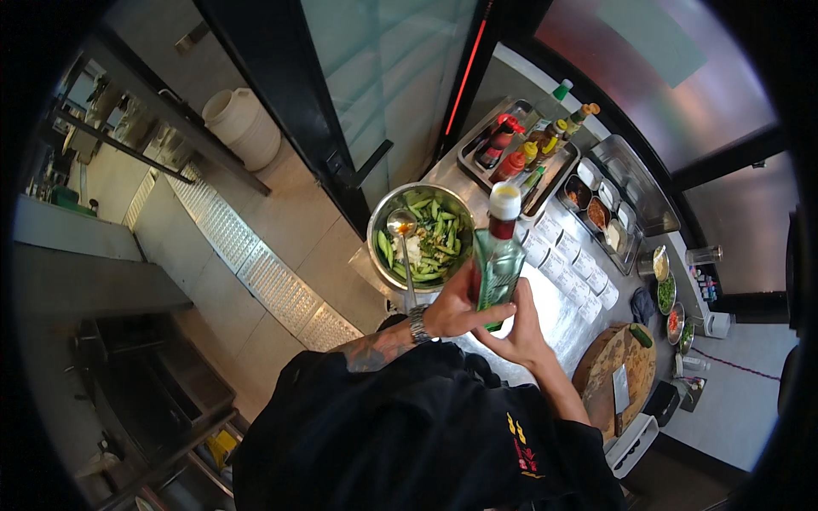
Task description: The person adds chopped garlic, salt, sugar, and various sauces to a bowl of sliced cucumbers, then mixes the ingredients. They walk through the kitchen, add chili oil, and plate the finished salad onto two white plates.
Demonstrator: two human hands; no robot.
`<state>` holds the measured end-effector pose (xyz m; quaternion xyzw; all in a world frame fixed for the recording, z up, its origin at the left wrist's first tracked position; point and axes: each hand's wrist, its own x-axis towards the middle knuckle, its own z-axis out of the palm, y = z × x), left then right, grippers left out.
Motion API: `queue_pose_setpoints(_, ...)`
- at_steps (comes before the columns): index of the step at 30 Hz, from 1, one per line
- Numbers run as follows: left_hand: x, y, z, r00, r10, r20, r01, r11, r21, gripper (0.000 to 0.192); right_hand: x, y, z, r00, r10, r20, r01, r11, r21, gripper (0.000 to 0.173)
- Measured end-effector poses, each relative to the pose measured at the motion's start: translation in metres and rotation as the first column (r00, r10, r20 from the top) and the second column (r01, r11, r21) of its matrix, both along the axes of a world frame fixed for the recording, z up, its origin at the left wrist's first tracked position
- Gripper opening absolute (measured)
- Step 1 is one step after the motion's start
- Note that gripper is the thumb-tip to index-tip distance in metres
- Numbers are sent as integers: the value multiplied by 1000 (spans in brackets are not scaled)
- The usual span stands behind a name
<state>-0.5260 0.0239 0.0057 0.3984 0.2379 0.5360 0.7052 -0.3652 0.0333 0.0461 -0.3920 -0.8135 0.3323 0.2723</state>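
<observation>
Upright between my hands is a green glass bottle (496,281) with a dark red neck and a white cap. My left hand (457,310), with a metal watch at the wrist, wraps its side. My right hand (524,332) grips the bottle from the other side, its fingers partly hidden behind the glass. Left of the bottle stands a steel mixing bowl (377,271) holding cut cucumber (447,243), chopped greens and a white minced ingredient. A steel ladle (402,223) rests in the bowl with a little orange-red liquid in its cup; its handle leans over the near rim.
Behind sits a metal tray (470,167) of sauce bottles. Lidded seasoning containers (597,211) and rows of printed paper labels (569,265) lie to the right. A cleaver (620,389) and a cucumber piece (640,336) are on a round chopping board (594,377). A door handle (370,165) juts out near the bowl.
</observation>
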Motion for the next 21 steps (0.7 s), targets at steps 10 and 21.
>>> queue_pose_setpoints(10, -55, -16, -59, 694, 460, -553, -311, 885, 346, 49, 2, 19, -32, 981, -169, 94, 170, 985, -10, 54)
queue_pose_setpoints(21, -62, -46, -164, 982, -86, -171, -29, 815, -579, 31, 27, 42, -71, 879, -50, 474, 118, 986, -115, 71)
